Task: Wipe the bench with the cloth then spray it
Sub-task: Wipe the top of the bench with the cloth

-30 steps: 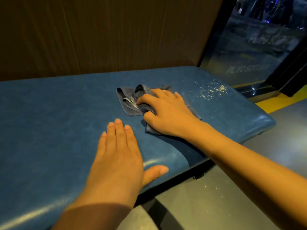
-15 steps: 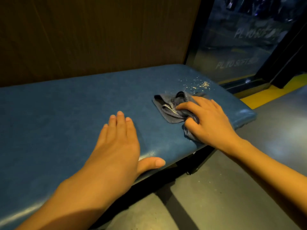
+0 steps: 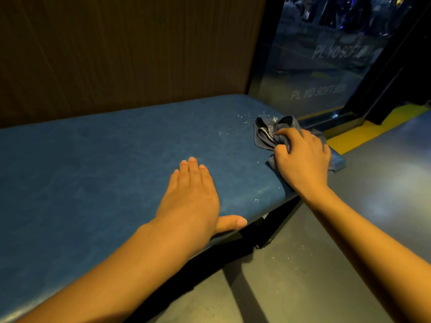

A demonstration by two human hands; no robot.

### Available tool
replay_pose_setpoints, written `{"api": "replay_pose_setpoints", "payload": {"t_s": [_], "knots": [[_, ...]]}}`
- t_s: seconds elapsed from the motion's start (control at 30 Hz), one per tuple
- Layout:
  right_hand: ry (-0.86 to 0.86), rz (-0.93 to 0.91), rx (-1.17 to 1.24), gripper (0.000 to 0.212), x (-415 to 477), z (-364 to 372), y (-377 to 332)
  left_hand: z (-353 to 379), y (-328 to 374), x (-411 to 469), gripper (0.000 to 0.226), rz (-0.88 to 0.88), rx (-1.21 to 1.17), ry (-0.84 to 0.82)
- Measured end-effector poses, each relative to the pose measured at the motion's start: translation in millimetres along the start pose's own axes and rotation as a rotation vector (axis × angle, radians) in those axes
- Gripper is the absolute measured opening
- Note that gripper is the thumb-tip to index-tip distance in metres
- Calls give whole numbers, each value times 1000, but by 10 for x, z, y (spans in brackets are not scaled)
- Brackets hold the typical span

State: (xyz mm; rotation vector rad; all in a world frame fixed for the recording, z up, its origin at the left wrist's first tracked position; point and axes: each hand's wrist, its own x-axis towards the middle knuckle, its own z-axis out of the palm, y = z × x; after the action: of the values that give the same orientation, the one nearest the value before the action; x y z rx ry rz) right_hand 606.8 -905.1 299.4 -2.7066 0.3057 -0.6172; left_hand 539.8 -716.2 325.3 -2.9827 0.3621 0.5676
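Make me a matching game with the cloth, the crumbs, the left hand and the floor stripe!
Things:
1 cloth
2 crumbs
3 left hand
4 floor stripe

States:
A yellow
B lying flat on the bench
C bunched under the right hand
D scattered pale specks

Pairs: 1-C, 2-D, 3-B, 4-A

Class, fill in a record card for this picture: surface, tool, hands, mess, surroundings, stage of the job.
Surface: blue padded bench
Tool: grey cloth, crumpled, at the bench's right end
Hands: right hand grips the cloth on the bench; left hand lies flat on the bench, fingers straight, thumb at the front edge
Mess: pale crumbs beside the cloth, a few specks on the floor
Surroundings: wooden wall panel behind, glass to the right
Stage: wiping; spraying not yet done
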Motion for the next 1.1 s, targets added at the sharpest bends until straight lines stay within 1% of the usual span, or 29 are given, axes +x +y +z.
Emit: {"api": "replay_pose_setpoints", "payload": {"t_s": [0.17,0.23,0.3,0.4,0.43,0.5,0.57,0.63,0.67,0.73,0.77,0.8,0.87,0.97,1.0,1.1], "knots": [[10,-27,111,48,-531,3,-332,12,16,35,113,-7,57,4],[-11,-82,74,52,-669,55,-516,-2,19,43,111,-4,76,-12],[-44,-168,24,51,-696,95,-612,-29,15,26,110,9,87,-35],[-123,-238,-12,49,-515,51,-494,-128,-36,31,114,32,39,-57],[-137,-223,-25,45,-418,21,-424,-167,-67,59,115,38,15,-57],[-137,-119,-55,37,-234,-25,-320,-226,-134,128,120,40,-11,-70],[-121,-24,-70,35,-151,-31,-295,-269,-187,191,123,50,-41,-115],[-118,-12,-60,36,-209,-16,-327,-315,-232,239,123,74,-54,-157],[-94,-49,-52,36,-287,-1,-361,-338,-258,262,123,79,-56,-173],[-24,-191,-17,35,-467,44,-470,-382,-314,314,125,63,-43,-195],[-28,-266,2,33,-521,70,-535,-400,-330,338,127,49,-33,-205],[-51,-342,10,33,-524,98,-591,-414,-332,354,128,37,-21,-217],[-155,-462,19,37,-412,134,-694,-433,-315,381,129,20,23,-236],[-388,-507,53,43,-81,172,-795,-479,-266,407,129,1,85,-273],[-410,-504,43,42,42,223,-804,-499,-251,415,130,3,100,-281],[-352,-497,-12,40,399,394,-780,-569,-196,468,130,32,115,-271]]}}
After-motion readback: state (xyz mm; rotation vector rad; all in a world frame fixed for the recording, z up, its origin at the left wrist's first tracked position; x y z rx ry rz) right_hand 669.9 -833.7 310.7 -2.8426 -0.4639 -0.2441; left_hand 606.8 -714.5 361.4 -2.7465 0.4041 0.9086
